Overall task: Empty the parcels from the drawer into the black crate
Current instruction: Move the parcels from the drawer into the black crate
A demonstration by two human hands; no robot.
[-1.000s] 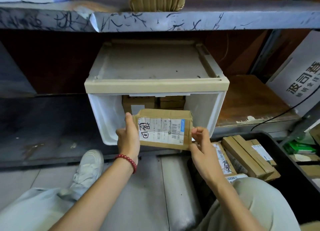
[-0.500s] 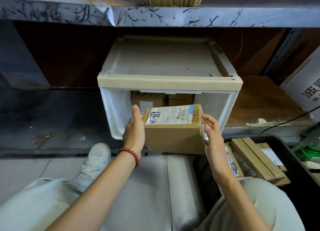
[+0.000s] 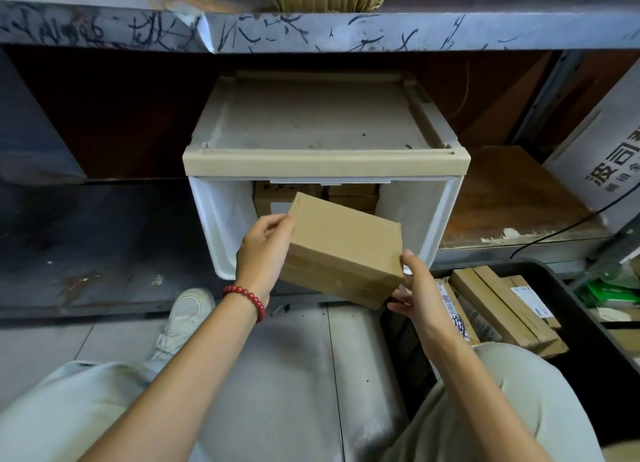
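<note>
A plain brown cardboard parcel [image 3: 343,250] is held in the air just in front of the open white drawer [image 3: 221,226], tilted with its right end lower. My left hand [image 3: 265,250] grips its upper left corner. My right hand [image 3: 417,288] holds its lower right corner, thumb on top. Deep inside the drawer more brown parcels [image 3: 353,197] are stacked. The black crate [image 3: 588,319] stands on the floor at the lower right, with several parcels [image 3: 498,309] lying in it.
The drawer unit has a beige top [image 3: 322,126] and sits under a scratched metal shelf [image 3: 311,29] bearing a taped bundle. A white printed box [image 3: 609,157] and a black cable are at right. My knees and a white shoe [image 3: 187,316] fill the foreground.
The parcel has been turned over, so its white label no longer shows, and it has tipped and shifted right toward the crate. Both hands have kept hold of it.
</note>
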